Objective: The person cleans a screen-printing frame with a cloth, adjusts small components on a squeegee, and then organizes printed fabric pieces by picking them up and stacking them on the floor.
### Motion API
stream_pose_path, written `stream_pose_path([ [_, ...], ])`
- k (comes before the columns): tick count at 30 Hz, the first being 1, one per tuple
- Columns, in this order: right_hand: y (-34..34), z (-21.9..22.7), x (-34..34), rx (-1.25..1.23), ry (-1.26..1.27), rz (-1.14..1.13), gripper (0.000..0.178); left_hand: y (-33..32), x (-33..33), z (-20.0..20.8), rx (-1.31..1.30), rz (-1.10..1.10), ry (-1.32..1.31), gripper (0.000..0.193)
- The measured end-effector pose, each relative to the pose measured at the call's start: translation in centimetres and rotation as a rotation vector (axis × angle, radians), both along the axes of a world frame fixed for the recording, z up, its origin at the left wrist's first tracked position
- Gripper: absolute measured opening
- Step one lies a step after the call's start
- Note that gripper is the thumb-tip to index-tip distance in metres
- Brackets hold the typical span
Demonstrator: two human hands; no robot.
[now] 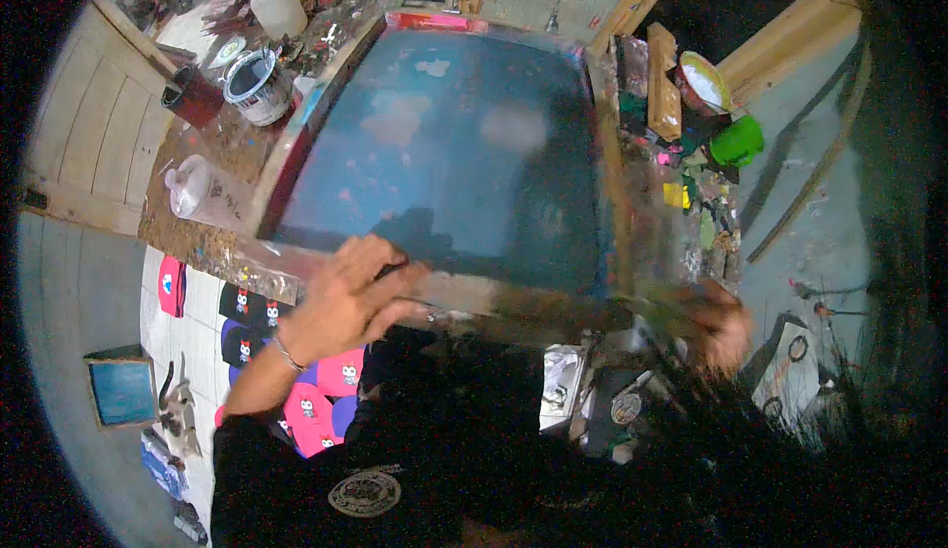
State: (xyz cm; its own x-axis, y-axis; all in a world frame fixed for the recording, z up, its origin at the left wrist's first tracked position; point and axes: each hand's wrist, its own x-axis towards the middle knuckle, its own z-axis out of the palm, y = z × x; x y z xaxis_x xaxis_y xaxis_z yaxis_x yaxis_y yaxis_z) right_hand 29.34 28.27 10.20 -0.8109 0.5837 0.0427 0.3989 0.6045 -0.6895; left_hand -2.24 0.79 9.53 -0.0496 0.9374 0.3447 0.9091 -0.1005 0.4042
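A large wood-framed printing screen (449, 143) with dark blue-grey mesh lies on the worktable, its near rail toward me. My left hand (346, 296) has its bent fingers over the left part of that rail, gripping the frame. Off the near right corner is my right hand (719, 329), smeared by motion. Its fingers cannot be made out, nor whether anything is in them. Pale patches and pink smudges mark the mesh, and the hands' side of it lies partly in shadow.
Left of the screen stand a paint can (257, 87), a clear plastic jug (202, 191) and a white spray bottle (276, 0). At the right are a green cup (738, 140), a bowl (702, 82) and scraps. Pink caps (314, 418) and a cat (178, 415) are low left.
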Motion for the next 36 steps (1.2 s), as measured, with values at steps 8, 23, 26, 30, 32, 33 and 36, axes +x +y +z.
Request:
stream_pose_path([
  [8,1.4,-6.5,-6.2,-0.746,0.993,-0.529,0.033,10.3,-7.2,18.0,0.301,0.031,0.529,0.054],
  [23,9.2,7.2,-23.8,0.637,1.174,-0.602,0.02,25.5,-17.6,28.5,0.428,-0.163,0.322,0.06],
  [26,11.6,13.4,-25.9,0.828,1.296,-0.574,0.019,26.0,-18.1,29.6,0.353,-0.073,0.349,0.062],
  [30,14.7,15.1,-28.7,1.049,1.353,-0.446,0.022,27.5,-19.6,30.1,0.387,-0.108,0.311,0.063],
  [32,15.3,13.8,-30.0,1.208,1.096,-0.323,0.029,27.5,-20.3,30.6,0.262,-0.072,0.254,0.052],
  [33,14.4,13.2,-30.5,1.186,1.015,-0.221,0.034,27.4,-20.6,30.5,0.258,-0.073,0.259,0.052],
  [36,16.7,9.2,-31.1,1.242,0.911,-0.093,0.034,27.4,-20.6,30.4,0.388,0.055,0.378,0.056],
])
